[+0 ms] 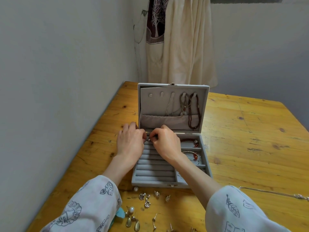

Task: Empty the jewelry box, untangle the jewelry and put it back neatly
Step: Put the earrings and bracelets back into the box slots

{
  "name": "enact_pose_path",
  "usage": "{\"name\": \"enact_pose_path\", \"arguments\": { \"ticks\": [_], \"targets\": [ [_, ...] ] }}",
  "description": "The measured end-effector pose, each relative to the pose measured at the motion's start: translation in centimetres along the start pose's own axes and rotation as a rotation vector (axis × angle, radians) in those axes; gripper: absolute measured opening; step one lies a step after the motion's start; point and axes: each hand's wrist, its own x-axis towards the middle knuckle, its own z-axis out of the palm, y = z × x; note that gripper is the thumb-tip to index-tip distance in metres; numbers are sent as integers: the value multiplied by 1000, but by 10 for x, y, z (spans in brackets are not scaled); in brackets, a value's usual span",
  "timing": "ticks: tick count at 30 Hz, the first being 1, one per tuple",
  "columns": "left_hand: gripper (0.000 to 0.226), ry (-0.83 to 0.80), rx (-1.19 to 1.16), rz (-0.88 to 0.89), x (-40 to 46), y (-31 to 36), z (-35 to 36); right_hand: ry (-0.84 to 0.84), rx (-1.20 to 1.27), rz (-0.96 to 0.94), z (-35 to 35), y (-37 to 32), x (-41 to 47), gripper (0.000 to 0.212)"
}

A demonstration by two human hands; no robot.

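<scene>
A grey velvet jewelry box [136,180] stands open on the wooden table, its lid upright. Necklaces [194,111] hang from hooks inside the lid. Bracelets [190,142] lie in the right-hand compartments. The padded ring rolls [155,171] on the left look bare. My left hand [129,143] and my right hand [164,142] meet over the back of the ring rolls. Together they pinch a small silver earring [148,139] between their fingertips.
Several loose earrings [147,200] and studs lie on the table in front of the box. A thin silver chain [274,193] stretches along the table at the right. A wall runs close along the left table edge; cloth hangs behind.
</scene>
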Motion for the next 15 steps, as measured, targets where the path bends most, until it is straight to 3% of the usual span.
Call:
{"name": "enact_pose_path", "arguments": {
  "ticks": [7,15],
  "targets": [
    [31,-24,-125,18,-11,-2,-14,-3,101,-23,-11,-2,-16,23],
    [26,49,-347,66,-65,-12,-36,7,215,-75,-32,-6,-78,23]
  ]
}}
